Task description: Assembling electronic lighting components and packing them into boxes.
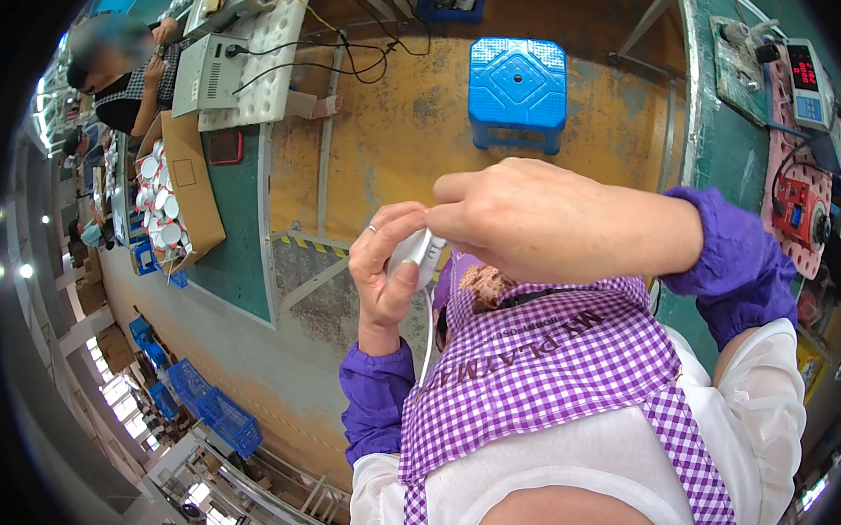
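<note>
A worker in a purple-checked apron (538, 379) grips a small white device (418, 259) in the left hand (388, 273), its fingers and thumb closed around the casing. The right hand (541, 222) meets the left at the device's upper edge, fingers bent; whether its hidden fingertips pinch anything cannot be told. A white cable (430, 332) hangs below the left hand. Dark lettering crosses the apron's bib, just under the hands. Right of the right hand, a bench instrument (810, 86) shows glowing red digits, near a red unit (795, 210) with a lit display. Beyond the hands stands a blue stool (518, 85); left of them, a cardboard box (192, 193) holds white-and-red pieces (163, 203).
</note>
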